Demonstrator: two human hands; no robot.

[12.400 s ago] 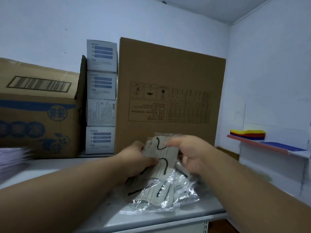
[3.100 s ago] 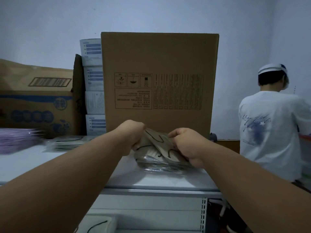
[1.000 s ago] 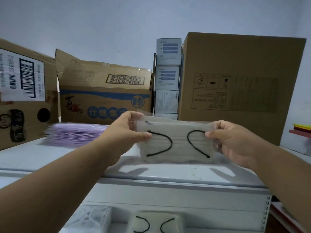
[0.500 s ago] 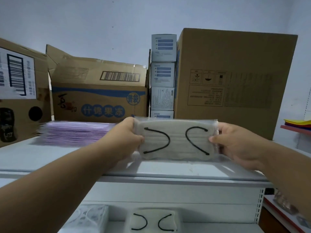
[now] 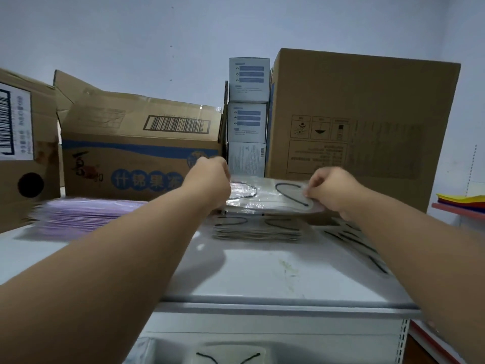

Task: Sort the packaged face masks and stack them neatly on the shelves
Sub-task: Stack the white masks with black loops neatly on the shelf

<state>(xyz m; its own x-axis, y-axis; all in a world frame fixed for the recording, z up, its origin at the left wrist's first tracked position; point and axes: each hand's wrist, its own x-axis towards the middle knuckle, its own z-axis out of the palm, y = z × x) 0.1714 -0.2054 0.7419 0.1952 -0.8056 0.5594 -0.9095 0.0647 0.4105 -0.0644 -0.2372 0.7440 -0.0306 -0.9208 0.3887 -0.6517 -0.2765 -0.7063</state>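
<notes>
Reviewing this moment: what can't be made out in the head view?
- Left hand: fingertips hidden behind its own knuckles; the grip on the packaged mask is unclear.
- Grey mask stack: count unreadable, motion blur.
- Purple mask stack: blurred.
- Loose masks: partly behind the right forearm.
- Lower-shelf mask: cut by the bottom edge.

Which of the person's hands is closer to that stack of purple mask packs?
Left. The left hand is just right of the purple mask stack; the right hand is farther right.
</notes>
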